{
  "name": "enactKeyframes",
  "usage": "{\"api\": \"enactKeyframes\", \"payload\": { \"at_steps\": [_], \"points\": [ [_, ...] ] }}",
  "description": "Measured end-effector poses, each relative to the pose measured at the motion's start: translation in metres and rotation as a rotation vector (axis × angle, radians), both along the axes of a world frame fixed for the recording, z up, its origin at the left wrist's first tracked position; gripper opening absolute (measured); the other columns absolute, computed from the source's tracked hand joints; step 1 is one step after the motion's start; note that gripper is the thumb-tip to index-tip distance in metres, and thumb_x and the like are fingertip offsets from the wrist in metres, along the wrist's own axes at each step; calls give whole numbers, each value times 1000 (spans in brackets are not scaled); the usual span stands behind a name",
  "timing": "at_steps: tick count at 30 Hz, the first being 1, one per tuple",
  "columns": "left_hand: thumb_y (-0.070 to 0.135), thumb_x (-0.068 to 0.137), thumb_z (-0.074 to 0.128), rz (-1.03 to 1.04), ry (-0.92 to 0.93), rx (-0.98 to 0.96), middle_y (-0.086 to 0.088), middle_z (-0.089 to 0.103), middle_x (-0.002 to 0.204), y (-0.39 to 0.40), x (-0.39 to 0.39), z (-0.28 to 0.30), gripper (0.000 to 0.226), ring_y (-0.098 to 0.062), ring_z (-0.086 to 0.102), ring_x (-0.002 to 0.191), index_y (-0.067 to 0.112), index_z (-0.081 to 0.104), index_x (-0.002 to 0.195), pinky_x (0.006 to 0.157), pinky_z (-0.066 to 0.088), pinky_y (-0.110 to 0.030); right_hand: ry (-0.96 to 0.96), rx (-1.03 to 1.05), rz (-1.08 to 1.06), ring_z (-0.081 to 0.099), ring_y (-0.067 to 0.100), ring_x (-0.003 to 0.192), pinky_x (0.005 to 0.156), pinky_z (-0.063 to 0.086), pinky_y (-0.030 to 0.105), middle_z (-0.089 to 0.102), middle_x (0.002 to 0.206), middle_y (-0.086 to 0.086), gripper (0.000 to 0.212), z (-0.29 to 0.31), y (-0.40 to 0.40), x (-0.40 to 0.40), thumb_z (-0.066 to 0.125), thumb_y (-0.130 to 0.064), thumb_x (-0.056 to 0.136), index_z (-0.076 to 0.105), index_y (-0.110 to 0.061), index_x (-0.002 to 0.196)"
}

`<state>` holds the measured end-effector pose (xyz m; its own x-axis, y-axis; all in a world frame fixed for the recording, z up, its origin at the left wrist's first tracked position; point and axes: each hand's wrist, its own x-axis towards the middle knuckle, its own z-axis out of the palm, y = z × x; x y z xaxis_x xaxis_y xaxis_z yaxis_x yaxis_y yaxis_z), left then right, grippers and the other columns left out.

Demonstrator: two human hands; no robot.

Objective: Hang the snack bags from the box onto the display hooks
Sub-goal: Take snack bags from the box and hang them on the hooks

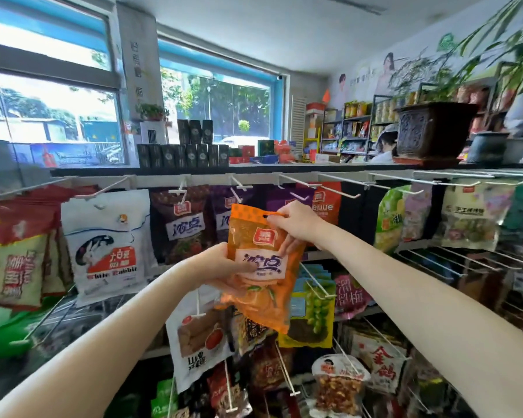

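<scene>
Many bags already hang, but the orange snack bag [263, 267], in the grip of the left hand [224, 268] and right hand [296, 220], is not yet on the hook [237, 197] at 12 o'clock.

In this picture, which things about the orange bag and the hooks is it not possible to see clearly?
- Head view: the source box is outside the frame.
- Orange snack bag: its hang hole is partly covered by the right hand, so whether it has met a hook tip is unclear.
- Left hand: the fingers behind the bag are hidden.
- Hook above the bag: blurred, its tip hard to place.
- Small print on the bag: too small to read.
</scene>
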<state>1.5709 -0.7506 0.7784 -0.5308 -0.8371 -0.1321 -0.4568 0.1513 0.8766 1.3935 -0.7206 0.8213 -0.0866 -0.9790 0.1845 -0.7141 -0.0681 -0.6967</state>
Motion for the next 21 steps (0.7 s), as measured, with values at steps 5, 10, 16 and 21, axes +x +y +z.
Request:
{"api": "enactKeyframes", "payload": {
  "at_steps": [5, 10, 16, 21],
  "points": [
    [17, 79, 72, 65, 131, -114, -9, 71, 94, -23, -4, -3, 26, -19, 71, 67, 12, 58, 100, 60, 59, -28, 67, -76, -53, 71, 32, 64, 43, 46, 21, 69, 86, 27, 41, 5, -20, -4, 47, -26, 97, 60, 12, 99],
    [10, 82, 68, 14, 110, -54, -11, 71, 95, -37, 8, -4, 25, -21, 71, 70, 10, 57, 104, 68, 60, -33, 205, -52, 49, 67, 14, 47, 37, 42, 11, 69, 75, 13, 34, 19, -37, 4, 52, -26, 95, 62, -1, 75],
    [19, 86, 62, 291, 569, -83, -10, 70, 86, -50, 56, 22, 14, -12, 70, 61, 9, 58, 94, 52, 55, -17, 289, -49, 256, 70, 34, 73, 47, 48, 17, 70, 81, 26, 35, 19, -68, 64, 53, -24, 94, 64, 5, 78],
    [12, 88, 60, 496, 511, -310, -10, 67, 71, -59, 82, 28, 10, -8, 66, 48, 6, 54, 81, 43, 51, -15, 197, -62, 303, 67, 36, 87, 69, 51, 33, 69, 92, 25, 34, 9, -93, 101, 48, -21, 97, 66, 8, 91]
  ]
}}
